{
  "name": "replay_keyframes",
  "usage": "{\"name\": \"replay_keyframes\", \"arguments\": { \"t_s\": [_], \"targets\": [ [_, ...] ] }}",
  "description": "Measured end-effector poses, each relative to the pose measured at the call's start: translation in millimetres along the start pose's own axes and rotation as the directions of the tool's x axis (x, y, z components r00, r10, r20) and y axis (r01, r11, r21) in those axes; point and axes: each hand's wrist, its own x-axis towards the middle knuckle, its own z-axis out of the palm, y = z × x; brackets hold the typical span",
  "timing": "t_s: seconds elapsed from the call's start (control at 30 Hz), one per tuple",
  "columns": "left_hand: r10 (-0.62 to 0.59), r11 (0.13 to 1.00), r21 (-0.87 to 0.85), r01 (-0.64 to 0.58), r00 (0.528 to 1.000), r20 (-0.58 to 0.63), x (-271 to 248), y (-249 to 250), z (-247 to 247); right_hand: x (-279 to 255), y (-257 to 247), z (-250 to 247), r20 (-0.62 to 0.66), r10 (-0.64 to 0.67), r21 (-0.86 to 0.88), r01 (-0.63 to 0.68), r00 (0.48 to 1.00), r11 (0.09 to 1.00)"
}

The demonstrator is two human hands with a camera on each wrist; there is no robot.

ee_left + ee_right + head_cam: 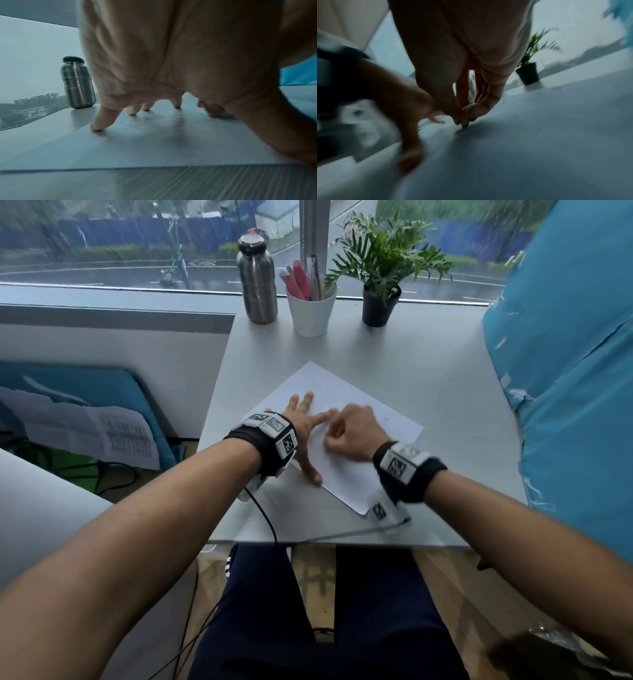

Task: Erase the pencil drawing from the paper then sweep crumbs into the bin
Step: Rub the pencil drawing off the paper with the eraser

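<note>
A white sheet of paper (346,474) lies turned at an angle on the grey table (445,371). My left hand (306,419) rests on the sheet's left part with fingers spread and straight; its fingertips (96,128) press the sheet. Faint pencil lines (147,117) show just beyond them, and dark crumbs (200,114) lie nearby. My right hand (342,431) is curled just right of the left index finger. It pinches a small eraser (464,123), whose tip touches the paper. The right wrist view is blurred by motion.
At the table's far edge by the window stand a steel bottle (257,278), a white cup of pens (311,313) and a potted plant (380,302). A blue padded surface (565,371) borders the table's right side. A cable (267,518) hangs over the front edge.
</note>
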Motion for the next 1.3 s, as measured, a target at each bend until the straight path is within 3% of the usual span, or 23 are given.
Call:
{"name": "replay_keyframes", "arguments": {
  "t_s": [0.1,0.2,0.27,0.37,0.43,0.57,0.73,0.9,1.03,1.07,1.2,1.23,1.3],
  "targets": [
    [0.001,1.0,-0.01,-0.001,1.0,0.016,-2,1,-2,-2,4,-5,0.073,-0.016,0.01,0.015,0.997,1.0],
    [0.003,1.0,-0.019,-0.003,1.0,0.004,-2,1,-1,28,25,-29,-0.09,0.126,0.067,-0.12,0.988,0.99],
    [0.004,1.0,-0.025,-0.004,1.0,0.001,-2,1,-1,24,19,-21,-0.11,0.115,0.06,-0.108,0.987,0.992],
    [0.001,1.0,-0.007,-0.001,1.0,0.002,-1,1,-1,-8,-5,5,0.059,-0.02,0.02,0.019,0.998,1.0],
    [0.0,1.0,-0.005,0.0,1.0,0.009,-2,1,-1,-5,0,-4,0.096,-0.007,0.005,0.007,0.995,1.0],
    [0.007,1.0,-0.022,-0.007,1.0,0.005,-4,2,-2,25,24,-30,-0.097,0.159,0.058,-0.154,0.982,0.986],
    [0.003,1.0,0.006,-0.003,1.0,0.003,-2,1,-1,-12,-7,0,0.076,-0.02,0.013,0.019,0.997,1.0],
    [0.005,1.0,-0.022,-0.004,1.0,0.01,-3,1,-1,20,16,-28,-0.105,0.138,0.053,-0.133,0.985,0.99],
    [0.001,1.0,0.002,-0.001,1.0,0.005,-1,0,-1,-13,-12,4,0.075,-0.033,0.006,0.033,0.997,0.999],
    [0.001,1.0,0.005,-0.001,1.0,0.004,-2,0,-1,-11,-7,-1,0.096,-0.016,0.003,0.016,0.995,1.0],
    [0.009,1.0,-0.016,-0.009,1.0,-0.001,-3,1,0,21,24,-29,-0.11,0.171,0.106,-0.159,0.979,0.982],
    [0.008,1.0,-0.015,-0.008,1.0,-0.003,-3,1,-1,17,19,-25,-0.118,0.161,0.085,-0.151,0.98,0.985],
    [0.008,1.0,-0.011,-0.008,1.0,0.006,-3,0,-1,-2,3,-4,-0.015,0.081,0.038,-0.081,0.997,0.996]
  ]
}}
